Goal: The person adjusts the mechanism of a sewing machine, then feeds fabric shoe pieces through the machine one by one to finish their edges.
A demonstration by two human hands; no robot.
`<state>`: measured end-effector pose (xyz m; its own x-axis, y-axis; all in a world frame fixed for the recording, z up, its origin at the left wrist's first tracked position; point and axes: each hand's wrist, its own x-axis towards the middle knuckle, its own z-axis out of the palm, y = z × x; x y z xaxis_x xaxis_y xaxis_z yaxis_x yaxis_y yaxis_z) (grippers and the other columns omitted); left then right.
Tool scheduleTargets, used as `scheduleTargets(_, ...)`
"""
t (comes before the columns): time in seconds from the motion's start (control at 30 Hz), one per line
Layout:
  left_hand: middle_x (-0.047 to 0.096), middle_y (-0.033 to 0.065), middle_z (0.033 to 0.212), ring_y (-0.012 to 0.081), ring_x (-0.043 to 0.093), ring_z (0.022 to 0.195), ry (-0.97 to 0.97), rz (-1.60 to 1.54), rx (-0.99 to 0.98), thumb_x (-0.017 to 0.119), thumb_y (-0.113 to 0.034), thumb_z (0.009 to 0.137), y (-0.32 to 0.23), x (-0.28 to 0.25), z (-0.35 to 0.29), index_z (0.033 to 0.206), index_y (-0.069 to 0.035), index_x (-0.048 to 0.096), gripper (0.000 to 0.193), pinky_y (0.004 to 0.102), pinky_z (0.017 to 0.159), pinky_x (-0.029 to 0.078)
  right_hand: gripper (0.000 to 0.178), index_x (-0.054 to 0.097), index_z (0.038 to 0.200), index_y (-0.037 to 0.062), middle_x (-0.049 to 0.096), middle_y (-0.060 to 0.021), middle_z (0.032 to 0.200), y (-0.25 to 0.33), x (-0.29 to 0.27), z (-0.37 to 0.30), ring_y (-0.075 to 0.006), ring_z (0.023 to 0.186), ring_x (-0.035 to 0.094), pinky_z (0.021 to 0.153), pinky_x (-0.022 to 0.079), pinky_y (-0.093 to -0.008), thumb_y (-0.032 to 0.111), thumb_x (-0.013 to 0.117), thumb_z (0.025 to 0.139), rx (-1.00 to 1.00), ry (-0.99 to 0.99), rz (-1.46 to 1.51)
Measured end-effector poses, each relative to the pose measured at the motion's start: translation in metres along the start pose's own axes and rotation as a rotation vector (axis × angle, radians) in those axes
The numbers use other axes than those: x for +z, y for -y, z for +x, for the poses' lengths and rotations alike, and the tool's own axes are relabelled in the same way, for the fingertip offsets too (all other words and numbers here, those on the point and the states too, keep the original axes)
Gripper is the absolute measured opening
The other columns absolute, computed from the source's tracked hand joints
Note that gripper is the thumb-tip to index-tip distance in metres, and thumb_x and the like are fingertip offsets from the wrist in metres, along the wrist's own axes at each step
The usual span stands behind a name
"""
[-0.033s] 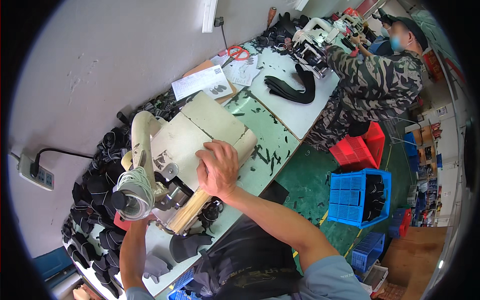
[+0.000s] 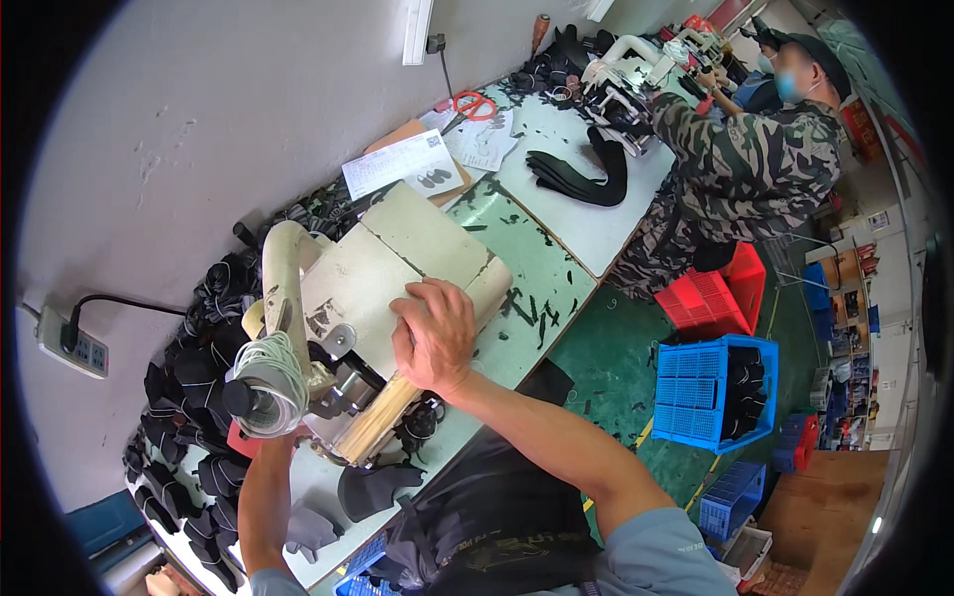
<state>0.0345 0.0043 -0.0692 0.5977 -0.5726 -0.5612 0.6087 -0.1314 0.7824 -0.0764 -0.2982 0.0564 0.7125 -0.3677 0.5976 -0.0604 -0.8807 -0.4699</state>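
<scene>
My right hand [image 2: 435, 335] lies on the worn cream housing of a bench machine [image 2: 343, 273], its fingers spread a little and bent over the surface. A bundle of pale strips [image 2: 380, 417] runs along the machine's front just below that hand. My left forearm [image 2: 264, 502] reaches up to the machine's left end. There a coil of clear tubing or cord [image 2: 270, 377] and the machine parts hide the left fingers, so their hold cannot be made out. Dark grey cut pieces [image 2: 376, 490] lie on the table near my body.
Many black pieces with light edging [image 2: 194, 372] are heaped along the wall side. Papers [image 2: 402, 164] and orange-handled scissors [image 2: 474, 106] lie behind the machine. At the right, a co-worker in camouflage [image 2: 760, 164] sits at another machine. Blue [image 2: 691, 387] and red crates [image 2: 708, 296] stand on the floor.
</scene>
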Motion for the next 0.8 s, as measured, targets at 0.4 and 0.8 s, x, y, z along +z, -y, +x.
scheduleTargets(0.4,0.064,0.0142,0.132,0.0256,0.063,0.118,0.005,0.061,-0.003,0.070,-0.022,0.092,-0.008,0.002,0.004,0.139,-0.007,0.056,0.051,0.0414,0.102,0.050,0.023,0.069,0.100,0.0111,0.063,-0.0088,0.112,0.001,-0.003,0.002,-0.0327,0.114,0.057,0.099,0.040,-0.0458,0.011,0.066,0.077,0.000,0.010,-0.004)
scheduleTargets(0.8,0.063,0.0153,0.135,0.0259,0.061,0.120,0.025,0.090,0.037,0.067,-0.028,0.095,-0.011,0.009,-0.013,0.142,-0.008,0.054,0.052,0.0421,0.105,0.048,0.024,0.070,0.099,0.0096,0.064,-0.0115,0.112,-0.003,0.001,0.001,-0.0343,0.112,0.058,0.096,0.042,-0.0486,0.016,0.064,0.077,-0.037,0.045,0.003)
